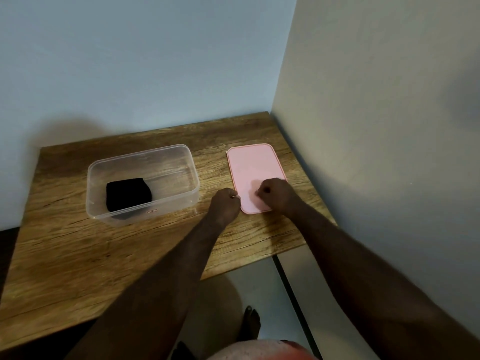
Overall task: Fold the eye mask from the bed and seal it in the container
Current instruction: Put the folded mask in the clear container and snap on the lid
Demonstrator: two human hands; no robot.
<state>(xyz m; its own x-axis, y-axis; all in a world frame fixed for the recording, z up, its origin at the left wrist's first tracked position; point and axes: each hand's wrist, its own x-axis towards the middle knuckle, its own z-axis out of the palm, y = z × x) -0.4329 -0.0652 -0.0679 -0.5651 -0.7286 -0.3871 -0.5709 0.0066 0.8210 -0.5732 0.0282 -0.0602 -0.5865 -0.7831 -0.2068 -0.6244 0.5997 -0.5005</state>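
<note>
The folded black eye mask (128, 194) lies inside the clear plastic container (181, 162), at its left end. The container stands open on the wooden table (78, 255). To its right the pink lid (253, 167) lies flat on the table. My left hand (224, 205) is curled at the lid's near left edge, thumb and fingers touching the rim. My right hand (275, 194) is curled over the lid's near right corner and hides that corner.
The table sits in a corner, with a blue-grey wall (130, 61) behind it and a beige wall (376, 126) close on the right. Its near right edge ends just past the lid. Below it are the floor and my foot (250, 323).
</note>
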